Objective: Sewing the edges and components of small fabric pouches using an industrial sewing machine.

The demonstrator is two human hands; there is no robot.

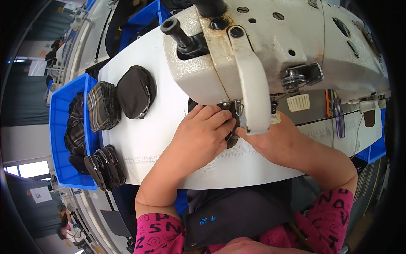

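My left hand (202, 135) presses down on a dark zipped pouch piece (231, 142) under the white sewing machine (198, 76), its fingers bent and together at the presser foot (234, 108). My right hand (277, 142) reaches in from the right, a fingertip at the piece's right edge; most of its fingers are hidden behind the machine's curved white lever (253, 89).
On the white table (135, 135) lie a dark pouch (133, 91), a plaid stack (101, 106) and folded pieces (105, 165), beside a blue bin (57, 139) holding fabric. An orange tool (328, 101) and purple screwdriver (338, 118) lie right. Other workstations show at far left.
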